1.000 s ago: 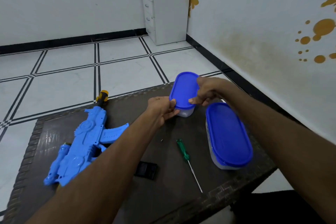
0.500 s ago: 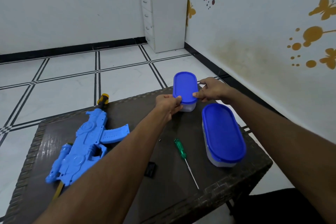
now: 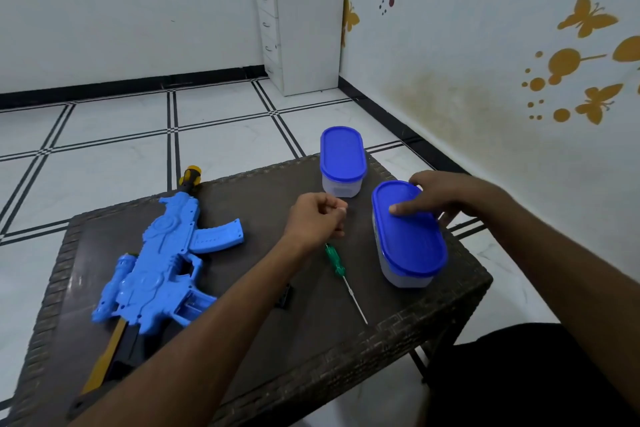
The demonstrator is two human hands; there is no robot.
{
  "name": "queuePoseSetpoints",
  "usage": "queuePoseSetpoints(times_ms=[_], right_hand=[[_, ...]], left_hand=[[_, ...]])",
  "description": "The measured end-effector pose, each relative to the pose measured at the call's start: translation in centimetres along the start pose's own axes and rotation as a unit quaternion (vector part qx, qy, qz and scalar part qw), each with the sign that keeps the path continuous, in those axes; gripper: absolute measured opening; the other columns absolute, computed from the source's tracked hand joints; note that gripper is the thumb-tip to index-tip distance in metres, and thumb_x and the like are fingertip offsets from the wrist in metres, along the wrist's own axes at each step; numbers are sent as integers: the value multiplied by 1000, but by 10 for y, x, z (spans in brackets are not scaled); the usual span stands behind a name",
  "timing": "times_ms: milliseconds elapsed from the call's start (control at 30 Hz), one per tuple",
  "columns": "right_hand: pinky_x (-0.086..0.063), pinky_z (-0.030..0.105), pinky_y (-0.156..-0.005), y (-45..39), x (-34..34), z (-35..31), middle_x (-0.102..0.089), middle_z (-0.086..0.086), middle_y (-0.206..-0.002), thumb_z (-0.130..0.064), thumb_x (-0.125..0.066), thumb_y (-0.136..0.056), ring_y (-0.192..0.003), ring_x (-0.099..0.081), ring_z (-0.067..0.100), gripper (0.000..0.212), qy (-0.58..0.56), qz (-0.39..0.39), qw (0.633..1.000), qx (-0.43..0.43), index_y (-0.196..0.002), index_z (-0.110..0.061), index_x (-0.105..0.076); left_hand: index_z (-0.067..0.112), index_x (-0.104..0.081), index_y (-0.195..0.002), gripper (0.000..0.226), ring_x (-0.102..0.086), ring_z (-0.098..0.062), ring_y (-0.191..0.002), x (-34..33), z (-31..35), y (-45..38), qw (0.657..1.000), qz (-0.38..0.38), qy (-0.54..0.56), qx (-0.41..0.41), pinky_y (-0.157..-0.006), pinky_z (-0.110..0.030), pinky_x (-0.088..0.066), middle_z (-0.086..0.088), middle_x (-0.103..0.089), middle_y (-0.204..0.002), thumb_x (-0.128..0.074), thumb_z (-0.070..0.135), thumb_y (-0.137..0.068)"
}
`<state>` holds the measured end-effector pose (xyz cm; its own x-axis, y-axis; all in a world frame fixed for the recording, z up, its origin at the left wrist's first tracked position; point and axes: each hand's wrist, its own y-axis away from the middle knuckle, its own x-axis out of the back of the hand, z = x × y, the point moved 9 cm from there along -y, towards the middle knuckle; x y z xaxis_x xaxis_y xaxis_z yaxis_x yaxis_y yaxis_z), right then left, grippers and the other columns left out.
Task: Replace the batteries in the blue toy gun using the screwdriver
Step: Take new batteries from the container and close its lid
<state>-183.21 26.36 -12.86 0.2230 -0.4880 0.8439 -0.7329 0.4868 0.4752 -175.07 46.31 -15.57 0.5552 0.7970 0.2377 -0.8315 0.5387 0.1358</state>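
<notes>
- Blue toy gun [image 3: 162,263], one: lies flat along the left side of the counter [image 3: 311,340], muzzle at the far edge, untouched.
- Small black piece [image 3: 284,295], one: mid-counter, partly hidden by the forearm; possibly the battery cover, though that cannot be told.
- Left hand [image 3: 317,220]: grip curled loosely together, holding nothing visible, above the screwdriver handle.
- Screwdriver [image 3: 341,274], one: green handle, tip toward the near edge, untouched.
- Lidded containers, two: the small container [image 3: 342,163] at the far edge; the large container [image 3: 408,236] by the right edge.
- Right hand [image 3: 446,198]: grip curled round the large container's far end.
- Step, as judged: fetching batteries; next, the lid must be prised off.
</notes>
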Motion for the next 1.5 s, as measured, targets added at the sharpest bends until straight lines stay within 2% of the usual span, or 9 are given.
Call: queuePoseSetpoints(times_ms=[167,300,533,733,933,1100,1200,1400,1500], right_hand=[[-58,40,-84,5,4,-23,-64,16,-111,-17,-67,-91,-94,-68,30,57,12,35,998,52,-142,-9,-44],[-46,21,-60,12,13,-41,-58,-1,-92,8,-58,-89,-75,-54,13,58,-25,29,992,122,-143,-13,-49],[-49,33,-82,33,-13,-43,-55,7,-119,-69,-67,-74,-101,-57,23,82,180,40,981,63,-127,-10,-43],[-43,43,-105,32,-17,-44,-40,8,-145,-16,-88,-66,-129,-45,28,104,283,-8,951,123,-149,-16,-26],[-22,49,-119,36,-18,-43,1,-4,-165,18,-53,-82,-151,7,23,105,238,-83,945,210,-152,-45,-8],[-39,38,-107,15,28,9,-27,8,-159,-17,-62,-91,-140,-35,27,75,56,72,994,59,-154,-17,-23],[-56,37,-79,1,24,43,-59,18,-125,-36,-66,-91,-101,-63,27,56,-103,85,991,-30,-132,-1,-50],[-60,39,-78,-11,16,21,-68,22,-103,-15,-78,-82,-82,-68,26,35,-267,117,956,37,-105,7,-63],[-58,31,-63,-16,16,8,-68,22,-103,-14,-78,-82,-81,-67,25,33,-245,103,963,37,-101,9,-66]], left_hand=[[9,-68,-95,10,-66,-13,-72,8,-1,8,1000,-3,-24,-1,-71,-29,-60,-5,-65,-77,-60,6,-92],[9,-69,-96,10,-66,-12,-70,14,0,13,999,-5,-36,-4,-76,-35,-60,-5,-65,-76,-61,6,-92],[7,-70,-99,12,-64,-14,-71,20,-1,11,999,1,-40,0,-74,-33,-61,-9,-67,-82,-59,9,-93],[7,-69,-101,13,-63,-15,-74,15,-8,13,999,-4,-30,16,-75,-32,-59,-9,-67,-84,-58,11,-94],[8,-66,-107,21,-65,-16,-79,-4,-9,16,999,-24,-10,31,-76,-33,-60,-7,-66,-92,-56,22,-96],[11,-54,-125,36,-66,-20,-79,-20,-9,14,998,-60,-5,36,-77,-37,-60,-11,-68,-101,-59,27,-94],[9,-62,-118,30,-67,-19,-80,-30,-4,18,995,-85,-36,34,-78,-35,-60,-11,-69,-97,-61,25,-93],[8,-65,-86,17,-62,-10,-62,-47,-6,41,978,-170,-5,119,-63,-24,-57,-7,-69,-79,-68,24,-89],[7,-63,-102,33,-63,-12,-71,-47,-4,44,977,-163,-59,124,-76,-34,-58,-6,-67,-87,-64,37,-90]])
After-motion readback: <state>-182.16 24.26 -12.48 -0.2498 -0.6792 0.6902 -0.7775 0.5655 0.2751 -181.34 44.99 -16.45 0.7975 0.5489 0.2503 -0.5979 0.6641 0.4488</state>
